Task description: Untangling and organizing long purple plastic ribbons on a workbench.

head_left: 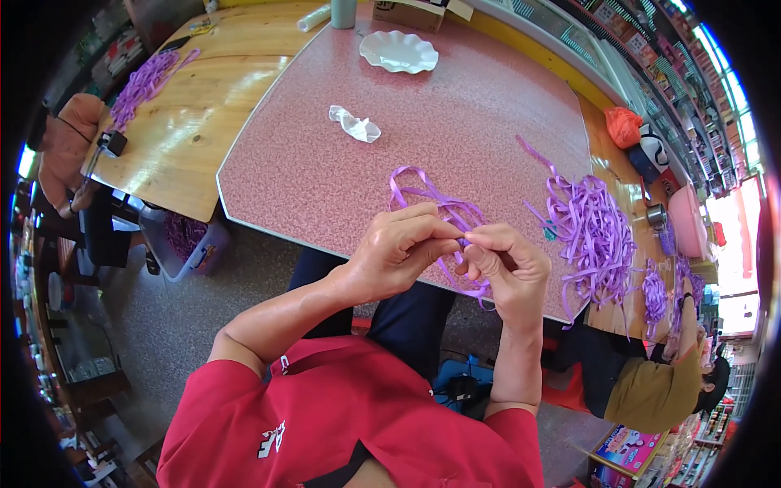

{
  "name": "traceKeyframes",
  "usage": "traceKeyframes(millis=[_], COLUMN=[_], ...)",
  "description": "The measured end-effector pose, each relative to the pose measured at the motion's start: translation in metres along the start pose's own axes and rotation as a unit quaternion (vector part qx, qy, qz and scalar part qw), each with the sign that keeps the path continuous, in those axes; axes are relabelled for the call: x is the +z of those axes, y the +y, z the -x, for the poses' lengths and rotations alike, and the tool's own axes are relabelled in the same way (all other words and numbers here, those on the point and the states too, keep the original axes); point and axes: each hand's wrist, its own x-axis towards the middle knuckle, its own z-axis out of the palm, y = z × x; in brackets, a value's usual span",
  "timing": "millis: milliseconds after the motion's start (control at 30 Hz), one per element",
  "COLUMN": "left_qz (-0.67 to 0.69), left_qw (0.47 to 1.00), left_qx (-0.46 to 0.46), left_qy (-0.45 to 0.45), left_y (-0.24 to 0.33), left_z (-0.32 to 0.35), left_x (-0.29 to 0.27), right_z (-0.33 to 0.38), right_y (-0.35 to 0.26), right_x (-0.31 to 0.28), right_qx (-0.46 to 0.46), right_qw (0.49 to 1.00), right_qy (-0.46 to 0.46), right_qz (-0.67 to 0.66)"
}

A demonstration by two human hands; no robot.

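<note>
A purple ribbon (413,192) runs in loose loops over the near edge of the pink speckled table (293,163). My left hand (399,254) pinches it between thumb and forefinger. Right beside it, my right hand (512,264) grips the same ribbon, and the fingertips of both hands nearly meet. The bit between them is mostly hidden by my fingers. Part of the ribbon hangs below my hands past the table edge. To the right of my right hand lies a large tangled heap of purple ribbons (594,236), with one strand trailing toward the far side.
A crumpled white tissue (355,126) and a white scalloped plate (399,53) lie farther back, near a cardboard box (411,14). More purple ribbons (140,88) lie on the wooden table at left. Other people sit at left (75,150) and right (659,386). A plastic tub (195,252) stands on the floor.
</note>
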Motion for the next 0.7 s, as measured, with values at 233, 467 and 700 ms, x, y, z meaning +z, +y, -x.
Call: traceKeyframes(millis=[233,467,700], left_qz=[-0.008,-0.020,0.007], left_qw=[1.000,0.998,0.998], left_qx=[0.001,-0.030,-0.056], left_qy=[-0.025,-0.048,0.002], left_y=[-0.012,-0.027,-0.021], left_z=[0.000,0.003,0.002], left_x=[0.000,-0.001,0.004], right_z=[-0.003,0.000,0.001], right_y=[0.021,0.033,0.039], right_x=[-0.011,0.001,0.015], right_qx=[0.038,0.010,-0.046], right_qw=[0.996,1.000,0.996], right_qy=[-0.024,0.017,0.072], right_qz=[-0.076,0.012,-0.019])
